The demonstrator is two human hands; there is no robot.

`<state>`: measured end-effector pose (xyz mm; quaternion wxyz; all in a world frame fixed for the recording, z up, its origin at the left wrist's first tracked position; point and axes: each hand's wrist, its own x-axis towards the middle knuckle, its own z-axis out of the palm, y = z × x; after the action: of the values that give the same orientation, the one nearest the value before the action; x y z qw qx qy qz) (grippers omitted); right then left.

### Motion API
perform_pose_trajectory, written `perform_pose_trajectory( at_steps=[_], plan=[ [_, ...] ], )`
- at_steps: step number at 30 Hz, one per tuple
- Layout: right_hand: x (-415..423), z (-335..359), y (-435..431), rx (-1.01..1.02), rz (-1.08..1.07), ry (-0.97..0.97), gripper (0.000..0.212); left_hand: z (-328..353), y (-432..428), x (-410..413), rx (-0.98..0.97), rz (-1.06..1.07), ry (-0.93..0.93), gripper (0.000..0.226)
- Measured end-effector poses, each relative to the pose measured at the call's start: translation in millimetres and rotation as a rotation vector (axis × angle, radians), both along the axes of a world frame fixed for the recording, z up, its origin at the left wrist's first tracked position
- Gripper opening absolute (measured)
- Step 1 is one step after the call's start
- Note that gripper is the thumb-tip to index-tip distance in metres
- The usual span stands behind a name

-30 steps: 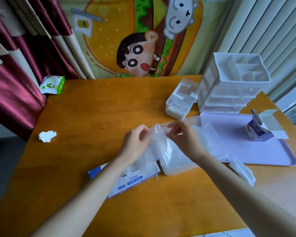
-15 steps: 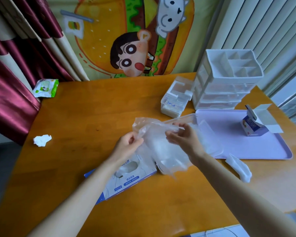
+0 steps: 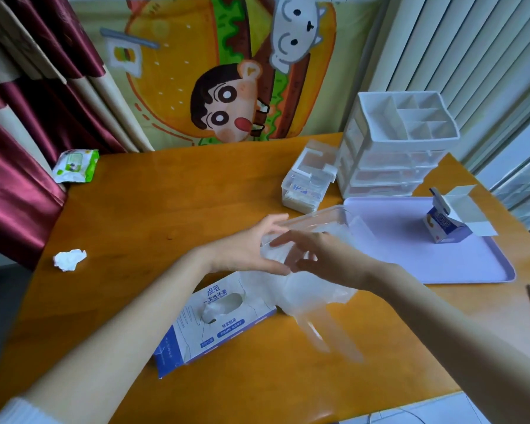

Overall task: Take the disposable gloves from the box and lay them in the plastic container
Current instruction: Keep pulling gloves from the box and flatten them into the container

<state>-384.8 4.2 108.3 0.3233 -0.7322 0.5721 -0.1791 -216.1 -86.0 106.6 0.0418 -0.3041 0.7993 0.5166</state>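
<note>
The left hand [image 3: 248,249] pinches the glove [image 3: 312,304] at its far end; the right hand [image 3: 328,258] is blurred, so I cannot tell its grip. The glove trails toward the near side; the container [image 3: 318,216] lies just behind both hands.

Open worktop [image 3: 172,203] lies left of the container [image 3: 322,217]. Behind it stand a clear box [image 3: 306,188] and drawer unit [image 3: 392,166]; the glove box [image 3: 221,322] lies in front.

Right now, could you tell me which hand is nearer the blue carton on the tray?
Right. The right hand is left of the blue carton; the left hand lies beyond it, farther left.
</note>
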Motion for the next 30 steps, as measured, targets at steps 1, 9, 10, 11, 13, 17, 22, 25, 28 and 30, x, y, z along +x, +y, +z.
perform_pose_trajectory(
  at_steps=[1,9,10,11,13,17,22,25,28,30],
  plan=[
    [-0.6,2.1,0.4,0.001,0.015,0.008,0.04,-0.3,-2.1,-2.7,0.039,-0.041,-0.002,0.086],
    [-36.0,-11.1,-1.1,0.074,-0.232,-0.033,0.061,-4.9,-13.8,-17.8,-0.043,0.087,0.022,0.01],
    [-41.0,-13.9,-2.9,0.053,-0.268,-0.011,0.055,-4.6,-16.8,-20.6,-0.098,0.126,0.045,0.009],
    [-45.7,-14.4,-5.4,-0.001,-0.308,0.01,0.046,-3.0,-19.4,-24.0,-0.158,0.165,0.076,0.01],
    [-54.1,-8.7,-11.0,-0.142,-0.438,0.016,0.029,4.5,-22.0,-33.3,-0.298,0.264,0.157,0.018],
    [-66.8,13.2,-20.1,-0.504,-0.636,0.019,0.025,29.5,-19.6,-53.2,-0.61,0.392,0.406,0.026],
    [-78.3,18.1,-11.5,-0.826,-0.556,0.141,0.023,30.6,-13.4,-57.0,-0.762,0.313,0.52,0.028],
    [-87.7,-6.4,4.7,-0.765,-0.435,0.217,0.019,5.2,-5.2,-51.5,-0.679,0.227,0.428,0.03],
    [-93.8,-42.1,17.5,-0.561,-0.344,0.25,0.024,-33.2,0.0,-49.1,-0.708,0.119,0.243,0.036],
    [-95.6,-64.8,20.8,-0.434,-0.295,0.247,0.031,-54.2,2.5,-51.7,-0.739,-0.005,0.112,0.035]
  ],
)
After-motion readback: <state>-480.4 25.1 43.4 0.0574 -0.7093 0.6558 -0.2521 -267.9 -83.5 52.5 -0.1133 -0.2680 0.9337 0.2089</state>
